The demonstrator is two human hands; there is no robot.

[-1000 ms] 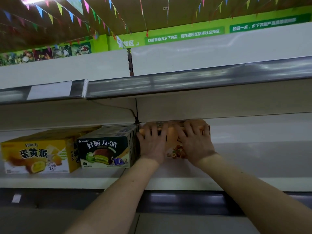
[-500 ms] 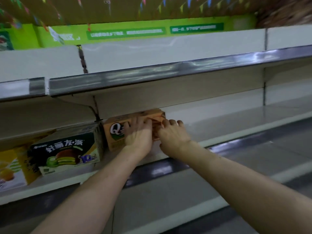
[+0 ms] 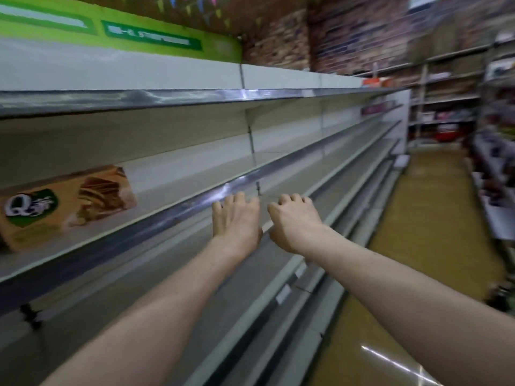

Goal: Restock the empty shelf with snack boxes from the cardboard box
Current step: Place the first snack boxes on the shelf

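Observation:
An orange snack box [image 3: 64, 207] with a green "Q" logo stands on the white shelf [image 3: 172, 188] at the far left of the view. My left hand [image 3: 235, 218] and my right hand [image 3: 292, 221] hang side by side in front of the shelf's metal edge rail, well to the right of the box. Both hold nothing, and their fingers are loosely bent. The cardboard box is out of view.
Long bare shelves [image 3: 320, 151] run off to the right, with lower shelves [image 3: 278, 274] below my arms. The yellow aisle floor [image 3: 404, 246] stretches ahead. Stocked racks [image 3: 496, 176] line the right side and the far end.
Both hands have let go of the orange box and drawn back off the shelf. My view has swung right, so the box now sits at far left and the other boxes are gone from sight.

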